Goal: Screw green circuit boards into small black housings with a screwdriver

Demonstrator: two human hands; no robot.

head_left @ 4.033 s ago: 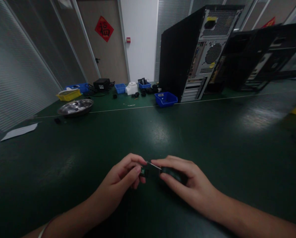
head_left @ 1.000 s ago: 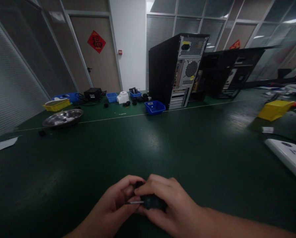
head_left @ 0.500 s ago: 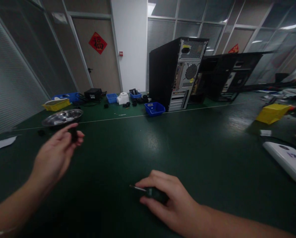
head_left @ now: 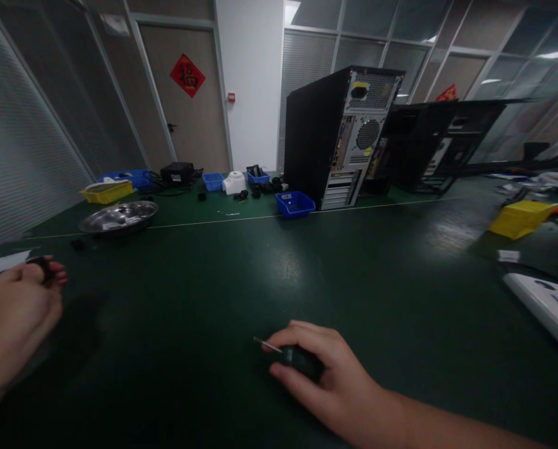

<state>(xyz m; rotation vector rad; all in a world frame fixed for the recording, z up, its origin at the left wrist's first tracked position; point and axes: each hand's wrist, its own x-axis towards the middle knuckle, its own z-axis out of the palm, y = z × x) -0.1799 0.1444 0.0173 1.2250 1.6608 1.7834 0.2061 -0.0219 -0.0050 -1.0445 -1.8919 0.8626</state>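
Observation:
My right hand point(head_left: 325, 374) is closed around the dark handle of a short screwdriver point(head_left: 302, 362), low over the green tabletop point(head_left: 204, 299). Its thin metal shaft points to the left, past my fingertips. At the left edge, my left hand point(head_left: 21, 305) pinches a small black part point(head_left: 42, 267); the fingers partly cover it and its kind is unclear. Just behind that hand lies a white sheet point(head_left: 2, 265). A shiny metal bowl point(head_left: 120, 218) with pale bits inside stands farther back, with a small black piece point(head_left: 77, 245) in front of it.
A black computer tower point(head_left: 316, 137) stands at the back, with a blue bin point(head_left: 295, 204) before it. Yellow and blue trays, a white housing point(head_left: 234, 183) and black parts line the far side. On the right are a yellow bin point(head_left: 522, 218), a white device point(head_left: 545, 305) and part of another person's hand.
My left hand has moved left and down with the black part, away from the metal bowl. My right hand stays nearly in place with the screwdriver; the view has shifted slightly.

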